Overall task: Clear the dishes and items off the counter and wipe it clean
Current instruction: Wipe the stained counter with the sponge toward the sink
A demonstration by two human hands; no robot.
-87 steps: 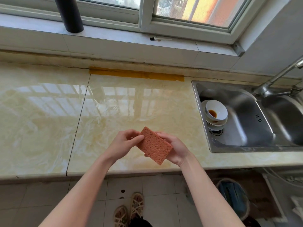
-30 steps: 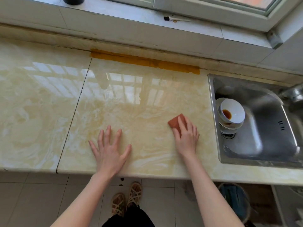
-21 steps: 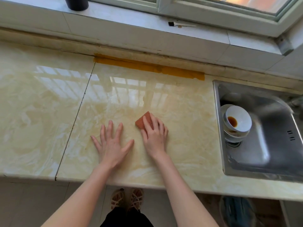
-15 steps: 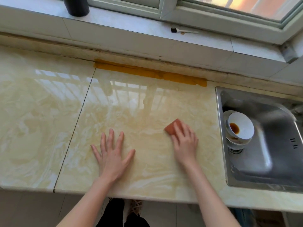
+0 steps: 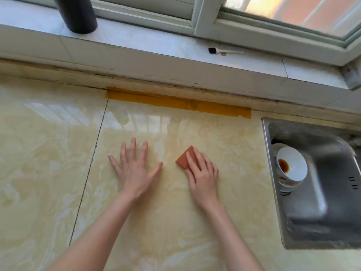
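A glossy beige marble counter (image 5: 48,163) fills the view. My right hand (image 5: 203,175) lies flat on an orange-red sponge (image 5: 184,159), pressing it onto the counter; only the sponge's far left corner shows past my fingers. My left hand (image 5: 134,169) rests palm down on the counter with fingers spread, a short way left of the sponge, holding nothing. A stack of white bowls (image 5: 291,169) sits in the steel sink (image 5: 322,222) at the right; the top bowl has a brown residue in it.
A strip of yellow tape (image 5: 175,103) runs along the counter's back edge. On the window sill stand a dark cylinder (image 5: 76,14) and a small brush-like item (image 5: 224,51). A seam (image 5: 91,163) crosses the counter left of my left hand.
My right hand has slid the sponge left and right over the counter and now sits closer to my left hand, farther from the front edge. The left hand stays flat.
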